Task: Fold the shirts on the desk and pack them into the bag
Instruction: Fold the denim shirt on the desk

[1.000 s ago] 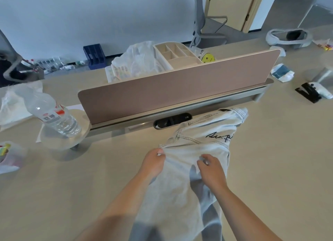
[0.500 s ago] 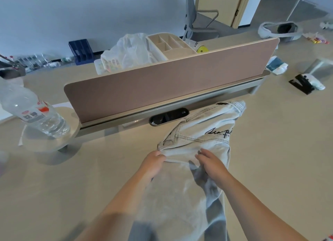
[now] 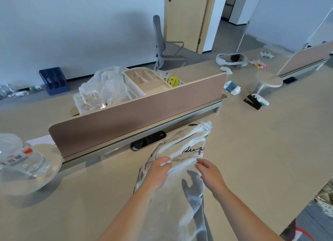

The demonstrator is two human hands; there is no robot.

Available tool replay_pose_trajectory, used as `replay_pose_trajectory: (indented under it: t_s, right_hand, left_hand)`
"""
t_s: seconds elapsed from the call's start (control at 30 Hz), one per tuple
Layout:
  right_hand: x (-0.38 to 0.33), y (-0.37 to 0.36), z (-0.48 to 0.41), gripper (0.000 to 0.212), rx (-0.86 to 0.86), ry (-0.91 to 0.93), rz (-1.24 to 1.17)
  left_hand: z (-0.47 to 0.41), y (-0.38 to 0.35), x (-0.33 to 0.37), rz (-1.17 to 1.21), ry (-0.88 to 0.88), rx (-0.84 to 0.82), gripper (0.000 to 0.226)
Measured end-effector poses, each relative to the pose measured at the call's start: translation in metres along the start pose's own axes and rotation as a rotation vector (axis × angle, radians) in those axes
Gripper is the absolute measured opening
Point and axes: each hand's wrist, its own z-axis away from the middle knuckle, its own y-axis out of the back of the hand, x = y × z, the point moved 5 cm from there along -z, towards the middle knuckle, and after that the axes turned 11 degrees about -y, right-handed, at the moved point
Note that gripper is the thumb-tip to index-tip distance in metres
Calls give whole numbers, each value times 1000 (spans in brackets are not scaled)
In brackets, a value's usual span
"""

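In the head view, your left hand [image 3: 158,170] lay flat on the pale shirt [image 3: 185,145], fingers straight and close together, with the fingertips reaching a stitched seam. It gripped nothing. Whether it pressed down or only rested there could not be told.

Your right hand [image 3: 210,172] was also released, its fingers loosely spread and pointing toward the same seam. It cast a separate shadow on the cloth just below it, so it seemed to hover slightly above the fabric rather than hold it.

The shirt, marked with black script lettering, was stretched out on the desk [image 3: 72,204]. Its far end sat just beside the rail of the pink divider panel [image 3: 135,114], and its near end ran toward you between your forearms.

A water bottle [image 3: 19,157] stood on a round stand to your left. Behind the panel sat a beige organizer tray [image 3: 146,80], a clear plastic bag [image 3: 106,85] and a smiley-face bag [image 3: 172,80].
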Motion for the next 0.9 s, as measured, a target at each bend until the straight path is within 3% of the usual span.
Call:
replay_pose_trajectory:
  t_s: [0.27,0.4,0.47,0.6,0.77,0.9]
  right_hand:
    - [-22,-8,-104,35,-147,17,-47]
    - [-8,-14,-148,17,-189,-36,50]
    - [0,-15,-168,29,-179,-50,100]
    - [-22,4,-187,26,-26,-56,108]
    - [-67,43,-191,8,245,212,54]
    - [-91,59,-217,25,204,391,12]
  left_hand:
    - [-88,-27,-9,-18,76,78,35]
    - [-135,-12,-65,43,184,176,63]
    - [-148,-8,-91,39,232,212,69]
    - [-147,-28,-44,-132,216,197,14]
    - [-170,-73,13,-44,33,119,19]
    - [-204,-102,31,19,-28,75,23]
